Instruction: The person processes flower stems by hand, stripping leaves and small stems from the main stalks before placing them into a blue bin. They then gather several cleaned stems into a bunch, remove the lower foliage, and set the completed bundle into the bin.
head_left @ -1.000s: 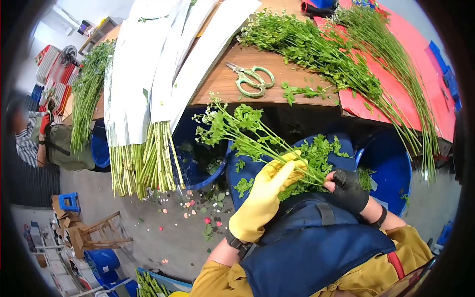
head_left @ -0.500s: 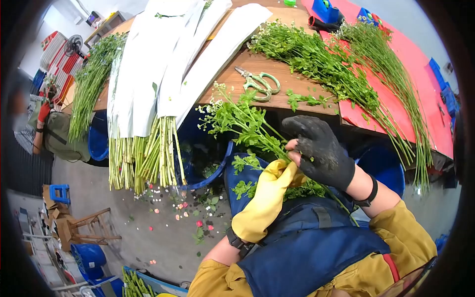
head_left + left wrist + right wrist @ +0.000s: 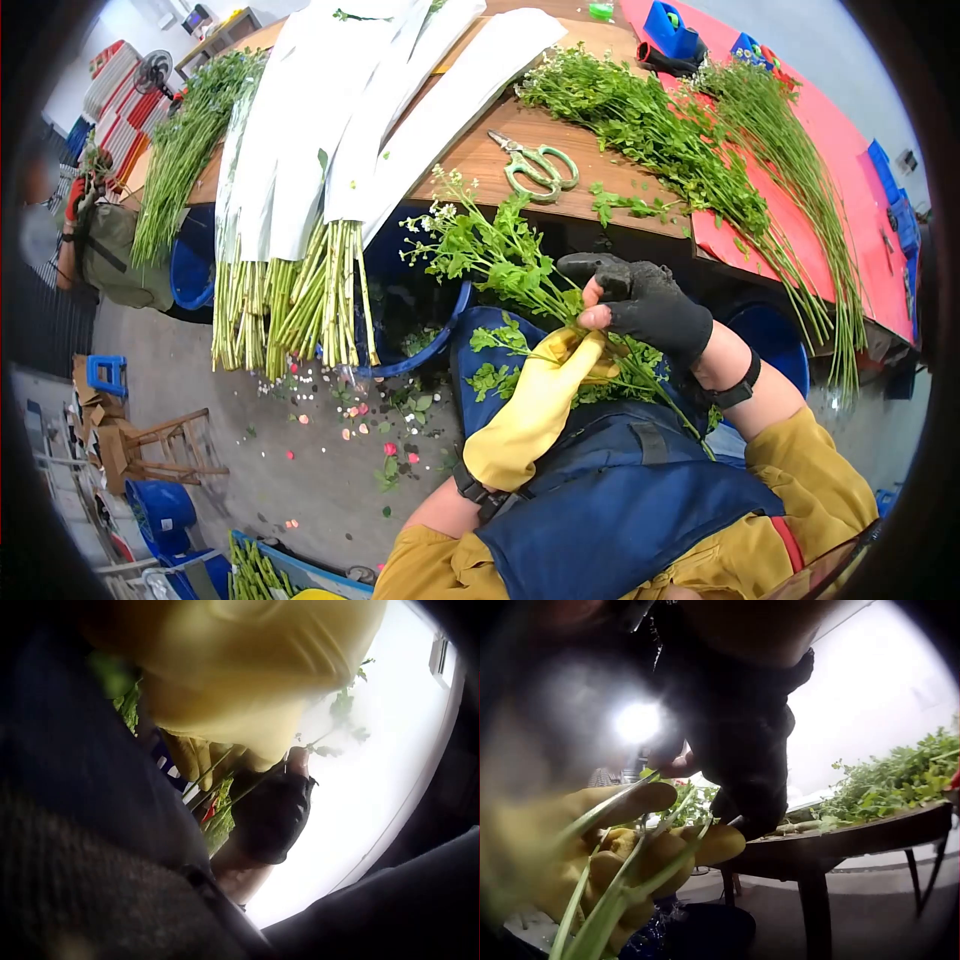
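Since half a second ago the right hand (image 3: 645,305) is sliding lower along the leafy stems (image 3: 505,265), pinching them just beside the left hand (image 3: 545,385), which is gripping them below the table (image 3: 480,165); stripping seems underway (next, likely another downward pull)

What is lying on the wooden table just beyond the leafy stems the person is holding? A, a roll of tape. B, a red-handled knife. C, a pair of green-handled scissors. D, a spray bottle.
C: a pair of green-handled scissors lies on the bare wood of the table, just past the leafy stems gripped by the left hand in its yellow glove and the right hand in its black glove.
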`<move>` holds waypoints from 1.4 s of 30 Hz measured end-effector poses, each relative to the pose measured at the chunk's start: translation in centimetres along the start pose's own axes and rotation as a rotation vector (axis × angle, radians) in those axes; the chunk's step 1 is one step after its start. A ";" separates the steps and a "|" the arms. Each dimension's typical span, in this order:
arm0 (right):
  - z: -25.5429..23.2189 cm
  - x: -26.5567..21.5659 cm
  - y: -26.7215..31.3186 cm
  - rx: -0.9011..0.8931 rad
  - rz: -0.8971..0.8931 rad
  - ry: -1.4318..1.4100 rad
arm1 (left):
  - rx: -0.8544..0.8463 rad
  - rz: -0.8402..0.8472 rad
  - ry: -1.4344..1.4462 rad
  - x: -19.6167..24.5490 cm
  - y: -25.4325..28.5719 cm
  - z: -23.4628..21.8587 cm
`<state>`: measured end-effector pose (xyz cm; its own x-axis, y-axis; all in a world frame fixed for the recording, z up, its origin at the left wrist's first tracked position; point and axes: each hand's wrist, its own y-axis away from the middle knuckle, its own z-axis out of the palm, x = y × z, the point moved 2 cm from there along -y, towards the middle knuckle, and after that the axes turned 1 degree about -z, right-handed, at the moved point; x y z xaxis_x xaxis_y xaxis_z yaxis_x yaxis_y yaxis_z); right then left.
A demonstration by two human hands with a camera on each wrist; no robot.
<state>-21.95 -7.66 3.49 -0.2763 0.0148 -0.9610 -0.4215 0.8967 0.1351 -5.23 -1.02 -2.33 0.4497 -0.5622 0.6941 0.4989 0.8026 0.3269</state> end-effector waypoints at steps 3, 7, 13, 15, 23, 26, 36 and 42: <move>0.0 0.1 0.5 0.074 0.081 0.015 | 0.005 -0.022 -0.005 0.3 0.3 0.1; 0.0 0.2 1.4 0.212 0.006 0.083 | -0.070 -0.047 0.076 0.8 0.5 0.4; 0.1 0.9 2.1 0.361 -0.299 0.239 | -0.184 -0.026 0.140 0.3 0.4 0.4; 0.1 1.2 2.0 0.373 -0.319 0.170 | -0.208 -0.023 0.167 0.3 0.4 0.7; 1.0 2.4 0.9 0.354 -0.441 0.034 | -0.169 0.021 -0.009 -0.4 -0.2 0.5; 1.0 2.2 1.1 0.316 -0.356 -0.049 | -0.162 0.003 0.079 -1.1 -0.3 0.1; -1.7 1.8 -1.5 0.171 0.009 -0.088 | -0.378 0.110 -0.309 0.8 0.5 1.1; 1.5 1.8 -2.6 -0.063 0.073 -0.232 | -0.409 -0.031 -0.164 -0.1 0.4 1.1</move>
<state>-20.05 -9.30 1.03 -0.1052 0.1867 -0.9768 -0.4625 0.8604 0.2143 -5.87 -0.43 -1.53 0.3224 -0.5192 0.7915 0.7777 0.6220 0.0912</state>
